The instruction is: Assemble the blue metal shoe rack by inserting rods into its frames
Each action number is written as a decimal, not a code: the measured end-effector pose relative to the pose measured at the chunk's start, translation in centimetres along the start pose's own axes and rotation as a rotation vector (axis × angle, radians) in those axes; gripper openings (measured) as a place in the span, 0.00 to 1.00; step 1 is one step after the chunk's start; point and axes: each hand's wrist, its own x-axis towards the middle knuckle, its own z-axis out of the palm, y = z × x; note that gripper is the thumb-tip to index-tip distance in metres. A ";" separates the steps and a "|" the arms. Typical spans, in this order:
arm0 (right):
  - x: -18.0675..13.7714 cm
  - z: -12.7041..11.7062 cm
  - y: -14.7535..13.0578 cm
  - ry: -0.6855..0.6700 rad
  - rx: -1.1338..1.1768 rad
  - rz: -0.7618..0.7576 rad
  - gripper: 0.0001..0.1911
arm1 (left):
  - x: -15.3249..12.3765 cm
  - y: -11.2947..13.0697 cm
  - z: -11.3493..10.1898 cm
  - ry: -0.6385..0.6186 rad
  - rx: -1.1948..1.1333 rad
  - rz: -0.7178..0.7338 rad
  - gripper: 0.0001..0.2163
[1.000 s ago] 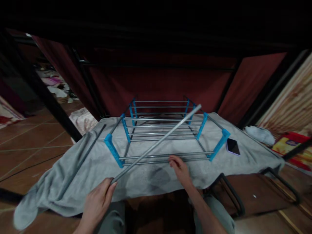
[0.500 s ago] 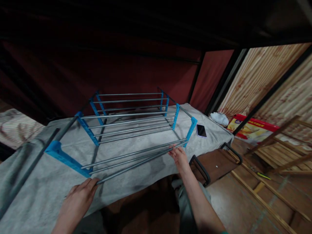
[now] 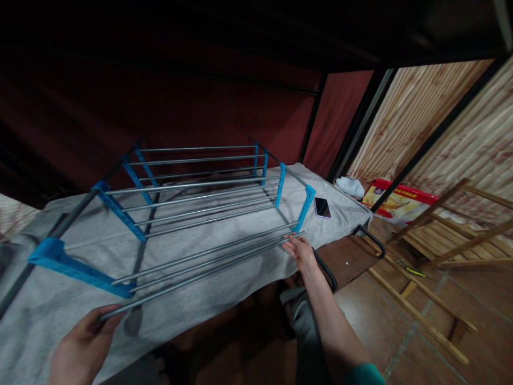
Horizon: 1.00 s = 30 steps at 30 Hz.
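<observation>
A loose grey metal tube [image 3: 188, 279] slants across the front of a rack of metal bars and blue plastic brackets [image 3: 120, 209]. My left hand [image 3: 86, 342] grips the tube's near left end, in front of the lowest blue bracket [image 3: 86, 272]. At the other end my right hand [image 3: 301, 254] has its fingers closed round the tube, close to the front right bracket [image 3: 305, 208]. Two more front bars [image 3: 208, 255] run just behind the tube, with their left ends at the lowest bracket. The rack lies on a grey blanket [image 3: 224, 224].
A phone [image 3: 323, 207] lies on the blanket to the right of the rack. Beyond the bed stand a red and yellow box [image 3: 401, 203] and a wooden chair [image 3: 452, 235]. A wooden frame [image 3: 417, 310] and a yellow-green handled tool [image 3: 414, 271] lie on the tiled floor.
My left hand has moved left and down with its end of the tube, away from the bracket. My right hand keeps its hold near the right end. The view has shifted slightly.
</observation>
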 end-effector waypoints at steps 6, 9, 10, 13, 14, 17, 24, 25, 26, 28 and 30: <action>0.3 0.0 0.3 -0.029 -0.038 0.049 0.13 | -1.8 3.4 0.4 0.001 -0.890 -0.409 0.11; 0.5 0.1 0.6 -0.018 -0.056 0.092 0.11 | -1.4 4.1 0.5 0.018 -1.019 -0.547 0.09; 0.6 0.1 0.7 -0.008 -0.057 0.099 0.10 | -1.3 4.2 0.6 0.026 -1.052 -0.575 0.09; 0.8 -0.4 0.8 0.057 -0.030 0.071 0.06 | -1.0 4.2 1.3 0.072 -1.148 -0.568 0.06; 0.8 -0.6 0.9 0.082 -0.018 0.054 0.06 | -1.0 4.2 1.5 0.098 -1.166 -0.543 0.06; 0.9 -1.6 1.0 0.142 -0.009 0.017 0.11 | -1.4 4.4 2.0 0.162 -1.169 -0.469 0.06; 1.4 -3.7 1.9 0.159 -0.093 0.030 0.16 | -4.3 7.6 2.4 0.127 -1.201 -0.271 0.08; 1.5 -4.0 2.1 0.169 -0.102 0.046 0.15 | -4.6 8.1 2.5 0.109 -1.223 -0.251 0.11; 1.6 -4.4 2.2 0.162 -0.107 0.071 0.15 | -5.0 8.6 2.7 0.097 -1.241 -0.224 0.14; 1.7 -5.0 2.5 0.159 -0.118 0.106 0.15 | -5.7 9.4 2.9 0.091 -1.266 -0.178 0.19; 1.7 -5.4 2.7 0.156 -0.129 0.127 0.14 | -6.2 10.1 3.3 0.076 -1.266 -0.144 0.20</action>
